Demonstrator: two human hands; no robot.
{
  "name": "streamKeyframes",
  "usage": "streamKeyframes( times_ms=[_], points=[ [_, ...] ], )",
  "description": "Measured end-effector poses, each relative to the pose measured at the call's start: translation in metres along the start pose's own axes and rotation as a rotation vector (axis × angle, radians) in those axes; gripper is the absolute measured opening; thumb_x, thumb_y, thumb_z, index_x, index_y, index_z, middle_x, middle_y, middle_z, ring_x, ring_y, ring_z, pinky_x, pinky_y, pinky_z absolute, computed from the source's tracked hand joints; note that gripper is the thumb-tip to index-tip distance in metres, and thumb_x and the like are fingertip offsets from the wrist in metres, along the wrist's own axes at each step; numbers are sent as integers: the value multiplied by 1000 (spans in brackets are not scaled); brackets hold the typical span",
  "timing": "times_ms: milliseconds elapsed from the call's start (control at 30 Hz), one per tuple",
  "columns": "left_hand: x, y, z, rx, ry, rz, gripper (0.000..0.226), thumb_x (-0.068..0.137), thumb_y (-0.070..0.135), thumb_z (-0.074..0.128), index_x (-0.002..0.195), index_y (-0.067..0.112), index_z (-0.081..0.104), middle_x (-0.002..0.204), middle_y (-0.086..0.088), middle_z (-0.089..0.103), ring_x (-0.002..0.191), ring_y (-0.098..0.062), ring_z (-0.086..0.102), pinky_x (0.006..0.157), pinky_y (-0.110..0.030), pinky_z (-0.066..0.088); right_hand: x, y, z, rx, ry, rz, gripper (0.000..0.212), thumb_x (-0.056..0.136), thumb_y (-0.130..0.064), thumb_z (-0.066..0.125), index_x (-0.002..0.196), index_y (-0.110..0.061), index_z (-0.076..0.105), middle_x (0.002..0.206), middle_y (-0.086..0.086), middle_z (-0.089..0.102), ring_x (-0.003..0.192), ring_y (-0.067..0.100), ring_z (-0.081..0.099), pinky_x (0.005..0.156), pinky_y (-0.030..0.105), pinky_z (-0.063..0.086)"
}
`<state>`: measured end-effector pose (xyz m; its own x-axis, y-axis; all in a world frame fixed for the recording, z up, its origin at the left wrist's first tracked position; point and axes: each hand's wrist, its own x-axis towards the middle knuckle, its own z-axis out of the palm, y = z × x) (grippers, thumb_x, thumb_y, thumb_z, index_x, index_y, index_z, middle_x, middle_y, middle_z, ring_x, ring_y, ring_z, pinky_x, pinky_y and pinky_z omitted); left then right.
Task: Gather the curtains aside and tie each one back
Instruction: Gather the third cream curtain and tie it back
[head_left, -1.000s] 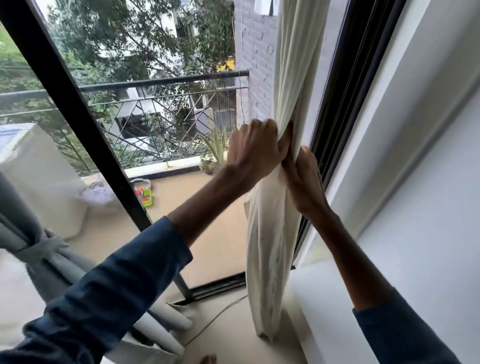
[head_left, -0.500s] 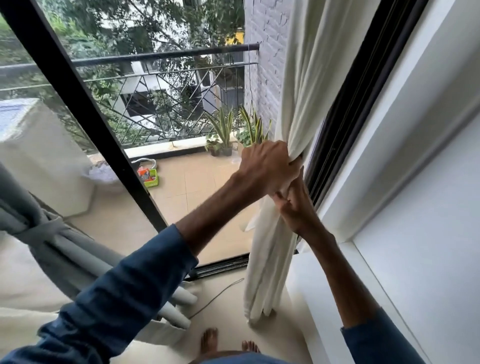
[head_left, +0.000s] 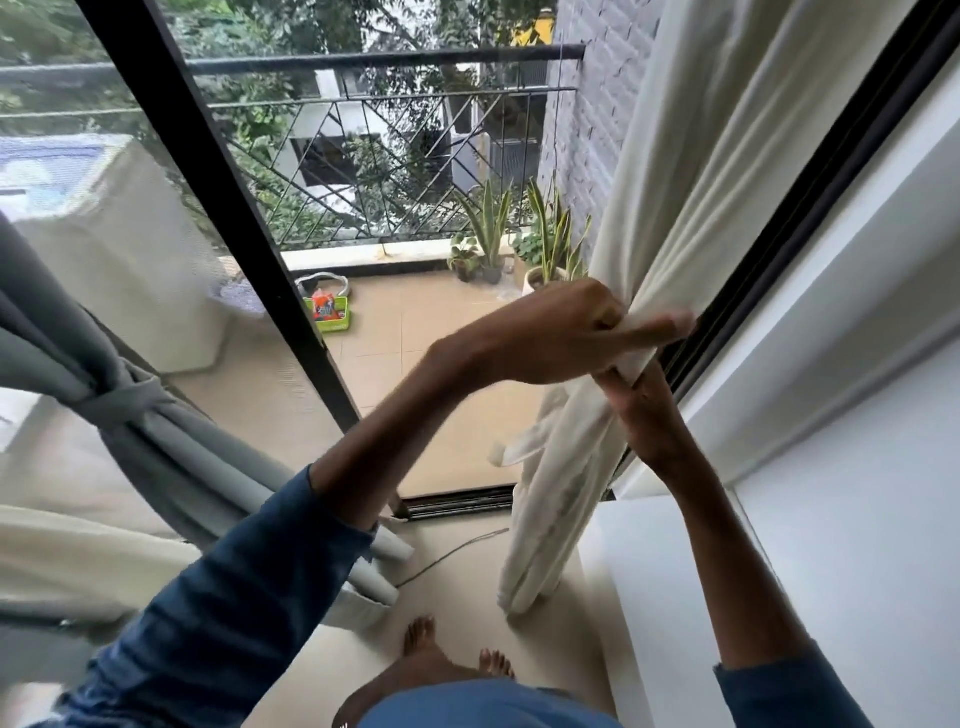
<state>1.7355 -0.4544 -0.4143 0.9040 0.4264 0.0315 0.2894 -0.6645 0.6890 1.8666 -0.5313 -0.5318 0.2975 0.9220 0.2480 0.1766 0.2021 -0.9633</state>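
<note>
A cream curtain (head_left: 691, 171) hangs bunched against the right edge of the window frame. My left hand (head_left: 566, 332) grips the bunch at its waist, with a fold or strip of cream cloth pinched under its fingers. My right hand (head_left: 641, 410) holds the curtain just below and behind it, its fingers partly hidden by the fabric. A loose cream end (head_left: 511, 449) dangles to the left of the bunch. At the far left a grey curtain (head_left: 171, 441) is gathered and knotted with a grey tie (head_left: 122, 397).
A black sliding-door frame (head_left: 249, 223) crosses the glass diagonally. A white ledge (head_left: 670, 571) and white wall (head_left: 852, 467) sit to the right. My bare feet (head_left: 447, 649) stand on the floor beside a thin cable (head_left: 452, 553). Potted plants (head_left: 493, 244) stand outside on the balcony.
Both hands have moved lower down the cream curtain, cinching it tighter. My left hand now lies across the bunch with cloth under its fingers. The view tilted downward.
</note>
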Motion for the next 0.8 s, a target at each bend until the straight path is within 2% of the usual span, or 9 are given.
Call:
streamKeyframes(
  times_ms=[100, 167, 300, 400, 500, 600, 667, 733, 800],
  points=[
    [-12, -34, -2, -247, 151, 13, 61, 105, 46, 39, 92, -3, 74, 85, -11, 75, 73, -25, 71, 69, -31, 56, 3, -2, 2, 60, -7, 39, 36, 107, -18, 50, 128, -45, 64, 128, -16, 69, 124, 4, 61, 98, 14, 48],
    [-21, -56, 9, -315, 343, -34, 44, 106, 35, 45, 101, 5, 78, 94, -4, 78, 80, -17, 74, 70, -24, 57, 5, 0, 6, 96, 12, 82, 28, 108, -23, 49, 124, -35, 69, 125, -4, 72, 122, 13, 65, 97, 20, 51],
    [-28, -90, 34, -243, 477, -37, 10, 93, 16, 68, 98, 16, 76, 86, 10, 75, 75, -6, 72, 71, -23, 57, 8, -4, 19, 149, 47, 185, 28, 107, -25, 49, 110, -31, 76, 115, -2, 76, 114, 14, 69, 96, 27, 53],
    [-20, -100, 32, -258, 476, -30, 2, 90, 17, 71, 92, 18, 71, 79, 7, 71, 70, -9, 71, 65, -22, 56, 10, -14, 30, 175, -29, 229, 31, 107, -24, 48, 115, -39, 75, 124, -8, 73, 121, 7, 64, 96, 16, 51],
    [-9, -106, 23, -196, 417, 25, 3, 89, 20, 71, 90, 21, 68, 77, 7, 69, 67, -10, 70, 64, -25, 58, 11, -20, 35, 209, -57, 285, 34, 107, -23, 46, 111, -40, 76, 121, -17, 72, 118, -3, 63, 93, 9, 48],
    [-4, -106, 27, -126, 444, 87, 4, 88, 20, 68, 90, 23, 68, 77, 11, 67, 66, -3, 66, 67, -26, 57, 13, -21, 39, 201, -79, 257, 30, 104, -23, 47, 118, -32, 73, 125, -16, 71, 124, 0, 61, 96, 11, 47],
    [-4, -107, 33, -118, 452, 137, 9, 87, 16, 65, 95, 22, 68, 79, 13, 65, 66, 3, 60, 64, -21, 55, 17, -22, 44, 141, 49, 240, 27, 100, -23, 57, 109, -38, 77, 112, -18, 75, 112, -2, 67, 88, 8, 50],
    [-6, -110, 39, -144, 445, 172, 19, 87, 10, 67, 104, 18, 70, 86, 7, 68, 72, -2, 63, 63, -19, 57, 20, -16, 43, 64, 221, 217, 24, 98, -28, 65, 93, -46, 80, 96, -23, 77, 98, -9, 69, 78, 3, 49],
    [-10, -119, 43, -176, 491, 169, 22, 87, 11, 71, 107, 19, 69, 94, 5, 69, 75, -6, 66, 62, -17, 57, 22, -6, 39, 40, 309, 245, 13, 95, -42, 67, 97, -45, 79, 98, -24, 76, 100, -11, 68, 85, 7, 50]
  ],
)
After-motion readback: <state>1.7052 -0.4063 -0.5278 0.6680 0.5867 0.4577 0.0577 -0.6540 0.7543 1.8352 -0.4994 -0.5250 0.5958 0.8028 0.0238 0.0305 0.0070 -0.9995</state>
